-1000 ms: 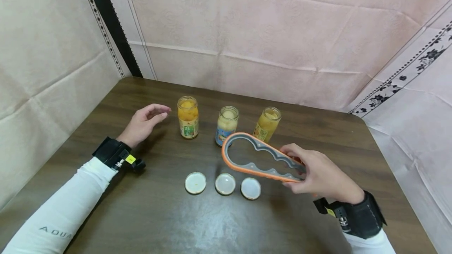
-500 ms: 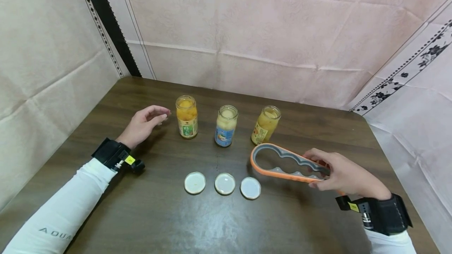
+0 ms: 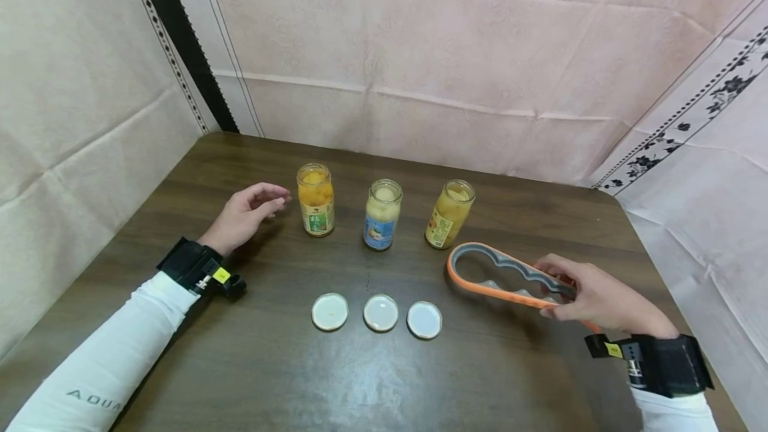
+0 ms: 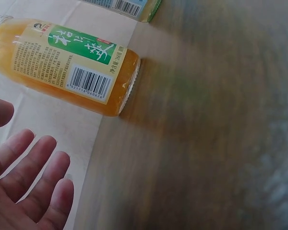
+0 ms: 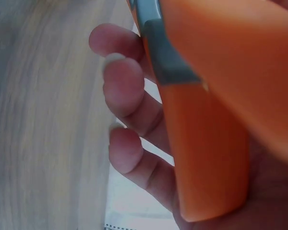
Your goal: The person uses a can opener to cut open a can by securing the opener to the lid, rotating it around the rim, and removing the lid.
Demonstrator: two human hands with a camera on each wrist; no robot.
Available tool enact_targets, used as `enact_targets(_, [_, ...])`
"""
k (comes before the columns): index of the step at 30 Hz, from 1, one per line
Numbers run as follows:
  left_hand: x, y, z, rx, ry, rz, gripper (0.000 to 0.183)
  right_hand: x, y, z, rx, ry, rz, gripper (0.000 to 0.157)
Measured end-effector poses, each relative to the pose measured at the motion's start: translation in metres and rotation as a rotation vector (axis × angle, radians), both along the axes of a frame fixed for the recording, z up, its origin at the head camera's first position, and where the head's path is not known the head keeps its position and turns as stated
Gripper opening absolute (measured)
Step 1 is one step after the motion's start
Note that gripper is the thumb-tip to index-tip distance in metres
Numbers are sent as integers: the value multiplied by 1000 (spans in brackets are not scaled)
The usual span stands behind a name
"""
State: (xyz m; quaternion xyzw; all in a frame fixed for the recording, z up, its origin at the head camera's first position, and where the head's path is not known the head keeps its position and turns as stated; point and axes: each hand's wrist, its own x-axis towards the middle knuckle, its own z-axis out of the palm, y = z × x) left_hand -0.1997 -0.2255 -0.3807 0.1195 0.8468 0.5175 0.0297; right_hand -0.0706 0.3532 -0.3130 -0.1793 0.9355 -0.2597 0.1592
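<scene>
My right hand grips the handles of an orange and grey jar opener, whose looped end points left toward the jars. Whether the opener touches the table, I cannot tell. In the right wrist view, curled fingers lie around its orange handle. My left hand holds nothing; its fingers are relaxed, just left of a lidless jar of orange fruit. The left wrist view has that jar apart from the fingertips. A pale-filled jar with a blue label and a yellow-filled jar stand lidless to its right.
Three round lids lie in a row on the brown wooden table, in front of the jars. Pale cloth hangs behind the table and along both sides.
My right hand has carried the jar opener to the right, away from in front of the jars, and slightly lower. The left hand, jars and lids stay almost where they were.
</scene>
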Motion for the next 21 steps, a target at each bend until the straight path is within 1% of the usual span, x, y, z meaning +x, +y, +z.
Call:
enact_targets(5, [1, 1, -1, 0, -8, -27, 35, -5, 7, -4, 23, -3, -16, 59])
enact_targets(8, [1, 1, -2, -2, -6, -36, 35, -7, 9, -6, 15, -6, -28, 58])
enact_targets(15, [0, 1, -2, -13, -3, -37, 34, -10, 13, -13, 5, -3, -37, 56])
enact_targets(21, [0, 2, -2, -20, -5, -39, 34, -12, 15, -19, -21, -5, -61, 54])
